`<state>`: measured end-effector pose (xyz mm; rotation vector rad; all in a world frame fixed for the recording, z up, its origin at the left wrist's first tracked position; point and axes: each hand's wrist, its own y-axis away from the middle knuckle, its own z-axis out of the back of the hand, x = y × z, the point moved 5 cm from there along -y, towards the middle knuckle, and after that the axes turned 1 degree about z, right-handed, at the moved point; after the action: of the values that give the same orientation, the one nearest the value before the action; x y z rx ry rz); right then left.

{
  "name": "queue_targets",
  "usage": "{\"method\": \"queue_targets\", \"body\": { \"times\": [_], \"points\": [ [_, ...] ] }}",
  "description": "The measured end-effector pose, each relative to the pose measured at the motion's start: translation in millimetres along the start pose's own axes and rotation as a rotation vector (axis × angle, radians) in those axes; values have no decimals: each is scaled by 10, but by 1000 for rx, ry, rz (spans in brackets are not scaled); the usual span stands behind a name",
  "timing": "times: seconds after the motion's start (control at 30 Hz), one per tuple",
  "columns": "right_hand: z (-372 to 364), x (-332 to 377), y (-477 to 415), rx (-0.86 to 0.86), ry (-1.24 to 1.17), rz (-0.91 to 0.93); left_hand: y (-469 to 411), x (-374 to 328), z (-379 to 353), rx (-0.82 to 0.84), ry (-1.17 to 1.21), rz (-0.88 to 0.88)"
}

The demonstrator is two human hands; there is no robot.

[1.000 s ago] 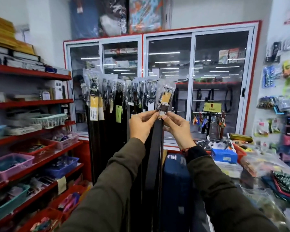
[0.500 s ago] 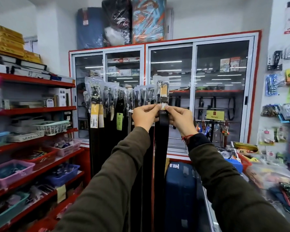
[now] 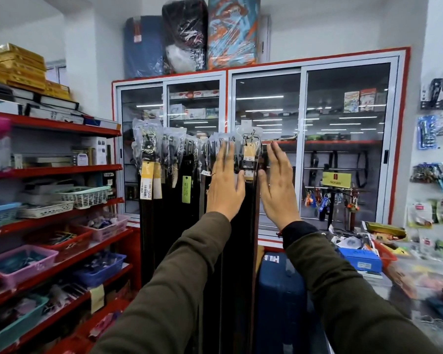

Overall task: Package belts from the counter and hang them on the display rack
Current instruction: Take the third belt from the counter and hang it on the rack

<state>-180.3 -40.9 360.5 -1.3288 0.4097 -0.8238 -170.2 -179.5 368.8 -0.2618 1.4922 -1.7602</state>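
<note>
Release is complete: both hands now stand flat and spread, where half a second ago their fingertips pinched the belt (image 3: 248, 159) just under its buckle. The left hand (image 3: 225, 185) is splayed, palm forward, to the left of the packaged buckle, in front of the neighbouring belts (image 3: 164, 169). The right hand (image 3: 276, 185) is equally spread just to the right of it. Neither hand grips anything. Whether the left thumb grazes the strap cannot be told.

Location of the belt: it hangs at the right end of the row on the rack, with its clear sleeve and yellow tag uppermost and its dark strap falling straight down between the two forearms. The hook is hidden behind the sleeve; the upright, unsupported hang indicates that the sleeve hole is seated on it.

Consequence for the task: this belt appears to be hung, so one cycle is finished. Further stock presumably lies on the cluttered counter (image 3: 384, 261) at right. The next cycle calls for a turn to that side, selection of an unpackaged belt, and sleeving before hanging.
</note>
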Motion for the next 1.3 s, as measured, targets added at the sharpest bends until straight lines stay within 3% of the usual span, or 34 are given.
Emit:
{"method": "queue_targets", "body": {
  "times": [0.1, 0.2, 0.37, 0.53, 0.63, 0.77, 0.9, 1.07, 1.3],
  "points": [
    [-109, -5, -71, 83, 211, 140, -110, 10, -56, 119, -285, -202],
    [-233, -85, -168, 194, 280, 140, -199, 148, -114, 208, -451, -209],
    [-450, -193, -279, 345, 349, 156, -274, 349, -135, 232, -491, -198],
    [-471, -114, -200, 258, 281, 99, -238, 418, -94, 226, -509, -243],
    [-464, 26, -98, 104, 272, 74, -159, 459, 14, 192, -554, -268],
    [-548, 360, 15, -66, 66, 166, -67, 582, 377, 65, -569, -260],
    [-828, 773, -32, -42, -34, 237, -35, 778, 874, -71, -590, -254],
    [-1257, 1255, -145, 49, 39, 286, 10, 1218, 1419, -166, -556, -180],
    [-1725, 1475, -193, 152, 224, 292, -38, 1612, 1441, 57, -436, -199]
  ]
}}
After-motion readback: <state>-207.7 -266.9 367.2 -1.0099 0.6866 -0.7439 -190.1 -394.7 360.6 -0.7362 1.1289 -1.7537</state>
